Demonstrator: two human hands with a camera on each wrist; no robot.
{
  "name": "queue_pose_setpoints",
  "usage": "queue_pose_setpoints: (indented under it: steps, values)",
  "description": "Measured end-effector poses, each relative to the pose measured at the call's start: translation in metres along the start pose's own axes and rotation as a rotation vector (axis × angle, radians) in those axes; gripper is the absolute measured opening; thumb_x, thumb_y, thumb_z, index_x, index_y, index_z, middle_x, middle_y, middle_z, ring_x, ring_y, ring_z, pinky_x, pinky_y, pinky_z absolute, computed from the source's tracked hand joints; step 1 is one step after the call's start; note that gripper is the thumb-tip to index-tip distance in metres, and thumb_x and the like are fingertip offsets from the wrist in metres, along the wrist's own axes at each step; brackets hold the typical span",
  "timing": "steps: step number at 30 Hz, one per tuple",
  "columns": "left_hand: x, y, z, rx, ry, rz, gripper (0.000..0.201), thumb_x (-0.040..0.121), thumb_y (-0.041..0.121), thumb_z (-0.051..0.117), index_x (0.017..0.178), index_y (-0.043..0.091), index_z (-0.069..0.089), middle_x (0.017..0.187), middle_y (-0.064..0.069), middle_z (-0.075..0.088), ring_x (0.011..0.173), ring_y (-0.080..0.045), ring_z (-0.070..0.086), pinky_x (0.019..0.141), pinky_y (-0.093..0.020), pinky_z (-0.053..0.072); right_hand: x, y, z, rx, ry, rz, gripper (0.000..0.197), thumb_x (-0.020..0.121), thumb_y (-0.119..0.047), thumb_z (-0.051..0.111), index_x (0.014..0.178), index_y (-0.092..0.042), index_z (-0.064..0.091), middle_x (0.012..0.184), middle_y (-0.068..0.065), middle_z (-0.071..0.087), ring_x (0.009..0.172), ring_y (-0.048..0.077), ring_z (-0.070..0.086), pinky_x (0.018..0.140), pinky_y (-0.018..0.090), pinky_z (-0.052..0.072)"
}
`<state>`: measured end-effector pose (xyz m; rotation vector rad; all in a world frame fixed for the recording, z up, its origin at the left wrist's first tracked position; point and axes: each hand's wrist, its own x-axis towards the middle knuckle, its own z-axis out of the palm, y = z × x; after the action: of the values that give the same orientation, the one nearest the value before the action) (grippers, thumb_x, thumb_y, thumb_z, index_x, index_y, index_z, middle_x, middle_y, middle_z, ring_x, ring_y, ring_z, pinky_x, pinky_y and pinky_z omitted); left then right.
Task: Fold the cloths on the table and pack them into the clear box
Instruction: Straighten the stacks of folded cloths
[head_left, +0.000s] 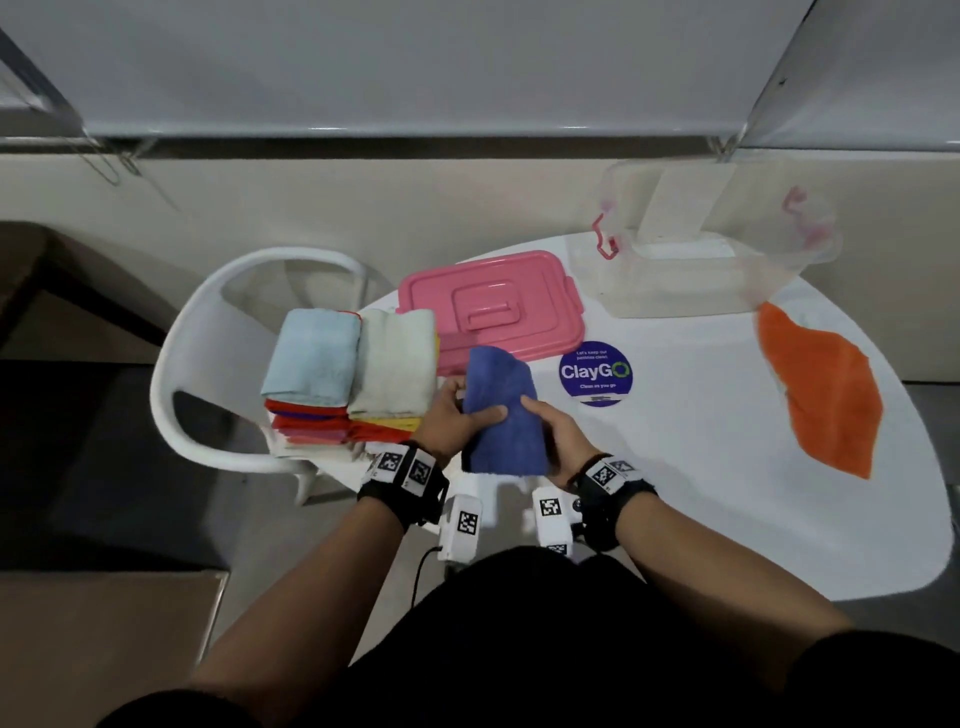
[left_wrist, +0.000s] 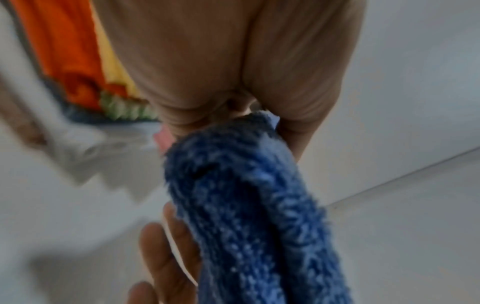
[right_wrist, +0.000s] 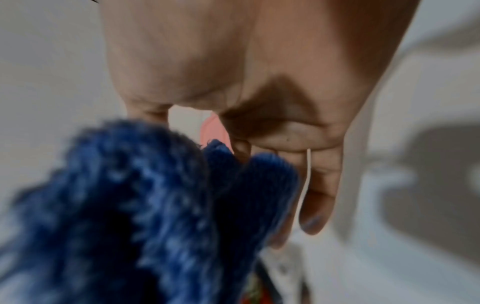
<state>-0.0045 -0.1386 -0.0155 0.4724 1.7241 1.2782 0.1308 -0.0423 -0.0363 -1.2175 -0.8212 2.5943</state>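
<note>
White oval table (head_left: 675, 467) fills right half of head view; white chair (head_left: 208, 332) at left. Blue cloth (head_left: 501, 410) at lower centre, folded, long axis running up-frame toward pink lid (head_left: 493, 312), lifted between both hands. Left hand (head_left: 452, 415): grip closed on cloth's left edge, thumb across its face. Right hand (head_left: 556, 431): grip pinching right edge. Two stacks of folded cloths (head_left: 353, 374) just left of hands. Orange cloth (head_left: 826, 389) lies flat at right, unfolded. Clear box (head_left: 727, 291) at upper right, open, well apart from blue cloth.
</note>
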Motion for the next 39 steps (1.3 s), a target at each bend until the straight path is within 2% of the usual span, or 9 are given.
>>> queue_pose_setpoints:
  steps: [5, 8, 11, 15, 17, 20, 24, 28, 39]
  values:
    - [-0.003, 0.057, -0.061, 0.222, 0.269, 0.243, 0.054, 0.084, 0.014, 0.075, 0.127, 0.017, 0.042, 0.109, -0.003, 0.062, 0.094, -0.016, 0.063, 0.079, -0.024, 0.049, 0.035, -0.03, 0.087, -0.312, 0.104, -0.302, 0.026, 0.094, -0.006, 0.057, 0.12, 0.0, 0.056, 0.112, 0.019, 0.068, 0.105, 0.036, 0.065, 0.091, 0.045, 0.055]
    - [-0.002, 0.073, -0.092, 0.341, 0.418, 0.313, 0.053, 0.086, 0.019, 0.073, 0.131, 0.017, 0.046, 0.112, 0.0, 0.06, 0.097, -0.015, 0.058, 0.085, -0.025, 0.045, 0.059, -0.034, 0.122, -0.491, 0.1, -0.379, 0.026, 0.095, -0.015, 0.059, 0.119, -0.005, 0.054, 0.117, 0.016, 0.066, 0.109, 0.035, 0.064, 0.098, 0.052, 0.051]
    - [0.001, 0.072, -0.108, 0.478, 0.443, 0.389, 0.041, 0.087, 0.018, 0.068, 0.125, 0.015, 0.054, 0.12, -0.005, 0.062, 0.105, -0.023, 0.059, 0.09, -0.029, 0.045, 0.056, -0.033, 0.148, -0.685, 0.143, -0.417, 0.018, 0.099, -0.02, 0.055, 0.115, -0.014, 0.05, 0.114, 0.01, 0.063, 0.11, 0.032, 0.062, 0.093, 0.037, 0.05]
    - [0.011, 0.051, -0.13, 0.82, 0.65, 0.45, 0.035, 0.084, 0.024, 0.054, 0.117, 0.013, 0.063, 0.126, -0.013, 0.06, 0.118, -0.038, 0.051, 0.094, -0.045, 0.041, 0.058, -0.023, 0.151, -1.212, 0.26, -0.528, 0.071, 0.093, -0.034, 0.063, 0.149, -0.01, 0.026, 0.141, 0.015, 0.048, 0.125, 0.034, 0.05, 0.1, 0.038, 0.042]
    - [0.02, 0.036, -0.143, 0.957, 0.706, 0.412, 0.037, 0.089, 0.028, 0.052, 0.122, 0.015, 0.065, 0.14, -0.018, 0.052, 0.13, -0.043, 0.043, 0.102, -0.052, 0.037, 0.06, -0.016, 0.149, -1.521, 0.376, -0.706, 0.076, 0.089, -0.04, 0.063, 0.151, -0.015, 0.026, 0.142, 0.015, 0.043, 0.127, 0.034, 0.044, 0.103, 0.042, 0.04]
    - [0.028, 0.012, -0.156, 1.065, 0.636, 0.276, 0.048, 0.098, 0.037, 0.037, 0.14, 0.02, 0.053, 0.154, -0.017, 0.034, 0.142, -0.042, 0.028, 0.113, -0.053, 0.019, 0.064, -0.008, 0.15, -1.779, 0.288, -0.857, 0.067, 0.094, -0.04, 0.053, 0.153, -0.023, 0.027, 0.157, 0.011, 0.028, 0.142, 0.033, 0.027, 0.115, 0.046, 0.026]
    - [0.031, -0.004, -0.162, 1.098, 0.559, 0.208, 0.048, 0.103, 0.037, 0.036, 0.151, 0.028, 0.035, 0.161, -0.01, 0.019, 0.146, -0.036, 0.02, 0.113, -0.052, 0.024, 0.076, 0.012, 0.148, -1.978, 0.045, -0.758, 0.054, 0.104, -0.037, 0.031, 0.157, -0.03, 0.018, 0.165, 0.003, 0.012, 0.151, 0.027, 0.008, 0.122, 0.045, 0.008]
    - [0.03, -0.005, -0.169, 1.087, 0.552, 0.199, 0.049, 0.102, 0.037, 0.039, 0.15, 0.028, 0.036, 0.161, -0.01, 0.021, 0.141, -0.039, 0.027, 0.106, -0.055, 0.033, 0.079, 0.022, 0.154, -1.938, 0.075, -0.646, 0.064, 0.102, -0.057, 0.02, 0.157, -0.027, 0.012, 0.165, 0.004, 0.006, 0.152, 0.027, -0.001, 0.123, 0.046, -0.002]
    - [0.027, 0.001, -0.181, 1.073, 0.513, 0.243, 0.062, 0.095, 0.048, 0.022, 0.15, 0.022, 0.038, 0.157, -0.018, 0.026, 0.129, -0.047, 0.039, 0.102, -0.056, 0.038, 0.087, 0.031, 0.163, -2.055, 0.071, -0.638, 0.07, 0.099, -0.062, 0.02, 0.157, -0.029, 0.0, 0.164, 0.011, -0.01, 0.15, 0.032, -0.016, 0.121, 0.048, -0.011]
